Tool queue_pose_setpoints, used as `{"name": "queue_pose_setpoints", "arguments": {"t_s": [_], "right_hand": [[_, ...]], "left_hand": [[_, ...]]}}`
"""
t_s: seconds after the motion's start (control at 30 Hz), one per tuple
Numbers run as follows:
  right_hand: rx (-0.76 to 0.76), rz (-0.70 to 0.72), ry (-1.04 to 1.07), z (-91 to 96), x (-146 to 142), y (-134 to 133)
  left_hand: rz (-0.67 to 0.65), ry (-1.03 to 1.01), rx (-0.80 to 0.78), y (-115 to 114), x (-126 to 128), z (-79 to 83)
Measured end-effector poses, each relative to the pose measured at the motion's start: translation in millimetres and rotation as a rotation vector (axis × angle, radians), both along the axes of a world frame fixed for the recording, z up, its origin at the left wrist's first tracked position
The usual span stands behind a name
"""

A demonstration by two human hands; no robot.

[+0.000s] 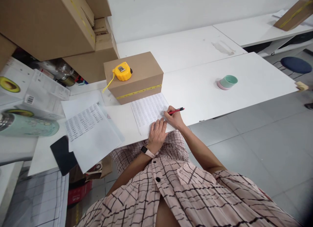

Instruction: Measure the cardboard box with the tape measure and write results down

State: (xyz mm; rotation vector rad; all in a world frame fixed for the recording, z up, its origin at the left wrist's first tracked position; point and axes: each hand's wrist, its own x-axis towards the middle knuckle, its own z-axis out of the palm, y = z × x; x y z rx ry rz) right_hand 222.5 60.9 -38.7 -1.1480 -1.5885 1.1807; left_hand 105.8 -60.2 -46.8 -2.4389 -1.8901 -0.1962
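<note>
A red and black pen is gripped in my right hand, which rests on a printed sheet of paper covered with rows of text. My left hand lies flat on the lower part of that sheet, fingers stretched out, close beside my right hand. The pen's tip is hidden by my fingers. Just behind the sheet stands a closed cardboard box with a yellow strip along its side. On top of the box sits a yellow tape measure, its tape end hanging over the left edge.
More papers and a dark phone-like slab lie at the left. A mint bottle rests on its side near white cartons. Large cardboard boxes are stacked behind. A green cup stands on the white table.
</note>
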Motion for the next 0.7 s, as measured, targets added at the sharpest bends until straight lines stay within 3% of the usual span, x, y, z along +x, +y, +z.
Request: {"name": "queue_pose_setpoints", "arguments": {"t_s": [0.3,0.47,0.6,0.7], "right_hand": [[0.013,-0.005,-0.008,3.0,-2.3,-2.4],[0.129,-0.173,-0.056,0.9,14.3,8.8],[0.353,-0.211,-0.389,-3.3,50.4,34.6],[0.428,-0.184,-0.696,-11.2,70.3,50.6]], "left_hand": [[0.002,0.003,-0.006,0.8,0.5,0.1],[-0.004,0.001,-0.005,-0.8,-3.6,-1.4],[-0.008,-0.023,-0.006,-11.7,-7.6,-4.0],[-0.006,-0.081,-0.007,-19.3,-8.1,-0.6]]}}
